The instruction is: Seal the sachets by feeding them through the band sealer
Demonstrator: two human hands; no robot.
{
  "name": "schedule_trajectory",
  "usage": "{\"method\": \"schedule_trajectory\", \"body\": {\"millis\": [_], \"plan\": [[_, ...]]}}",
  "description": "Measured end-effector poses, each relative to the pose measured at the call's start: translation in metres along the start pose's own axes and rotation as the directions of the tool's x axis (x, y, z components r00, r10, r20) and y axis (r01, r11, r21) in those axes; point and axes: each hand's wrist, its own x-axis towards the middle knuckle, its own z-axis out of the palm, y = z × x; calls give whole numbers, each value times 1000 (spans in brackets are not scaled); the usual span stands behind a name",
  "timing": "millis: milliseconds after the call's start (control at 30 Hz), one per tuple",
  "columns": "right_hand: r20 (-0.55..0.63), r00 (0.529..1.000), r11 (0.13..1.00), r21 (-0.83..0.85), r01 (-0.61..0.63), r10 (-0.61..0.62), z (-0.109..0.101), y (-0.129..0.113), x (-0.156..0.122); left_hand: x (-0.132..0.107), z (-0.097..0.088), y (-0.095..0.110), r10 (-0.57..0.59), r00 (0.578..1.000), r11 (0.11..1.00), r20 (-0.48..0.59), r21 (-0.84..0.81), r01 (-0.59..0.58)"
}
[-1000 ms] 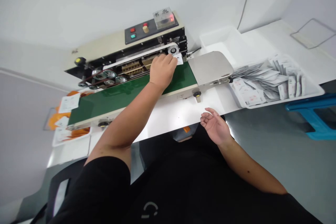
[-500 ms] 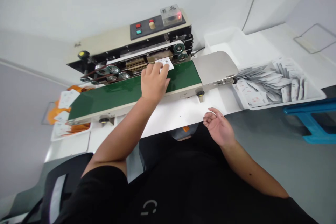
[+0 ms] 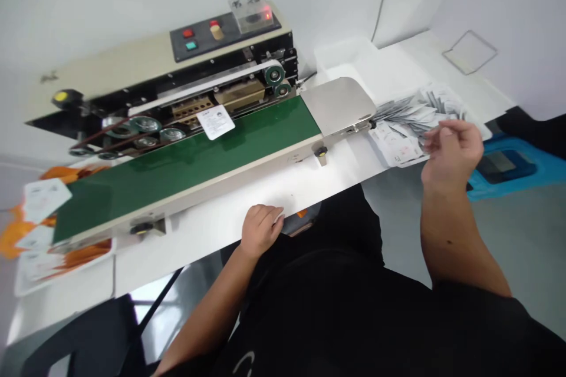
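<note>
My left hand (image 3: 262, 228) is at the table's front edge, its fingers curled loosely together with nothing visible in them. Over the right-hand tray (image 3: 409, 163) hovers my right hand (image 3: 453, 150), fingers bent and a little apart, slightly blurred; I see nothing in it. Below and behind that hand lie many flat white packets (image 3: 418, 115). A single white printed packet (image 3: 216, 122) lies on the green conveyor belt (image 3: 265, 129), its upper edge in the band sealing machine (image 3: 239, 94). Neither hand touches it.
Orange and white packets (image 3: 46, 200) fill a white tray (image 3: 66, 283) at the belt's left end. A metal plate (image 3: 338, 103) extends the belt on the right. Another white bin (image 3: 345, 53) stands behind. A blue stool (image 3: 526, 171) is at the right.
My left hand has let go of the packet on the belt and drawn back to the table edge. The packet has moved left along the machine. My right hand has reached right, over the tray.
</note>
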Motion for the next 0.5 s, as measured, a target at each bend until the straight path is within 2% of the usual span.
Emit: {"method": "schedule_trajectory", "body": {"millis": [33,67,133,200,233,267,367,433,500], "plan": [[6,998,983,-168,69,-69,-5,4,15,-3,1,-4,-19,1000,1000,-15,-14,18],[65,990,925,-352,142,-128,-10,7,29,-4,2,-8,-31,999,999,-25,-28,30],[286,946,692,-653,309,-153,-17,12,55,-8,4,-14,-40,999,998,-30,-48,39],[518,853,462,-744,483,-59,-17,19,77,-11,7,-17,-43,999,997,-25,-60,42],[606,796,399,-728,557,-4,-14,24,88,-12,8,-18,-45,999,997,-25,-66,43],[676,736,372,-694,616,43,-9,29,97,-14,10,-19,-47,999,996,-28,-73,44],[805,574,369,-585,722,153,11,49,121,-18,12,-22,-49,998,994,-33,-96,45],[834,502,373,-551,747,227,23,62,133,-20,14,-23,-62,997,993,-40,-103,58],[842,458,375,-537,756,284,32,72,143,-21,14,-24,-78,996,992,-51,-107,73]]}}
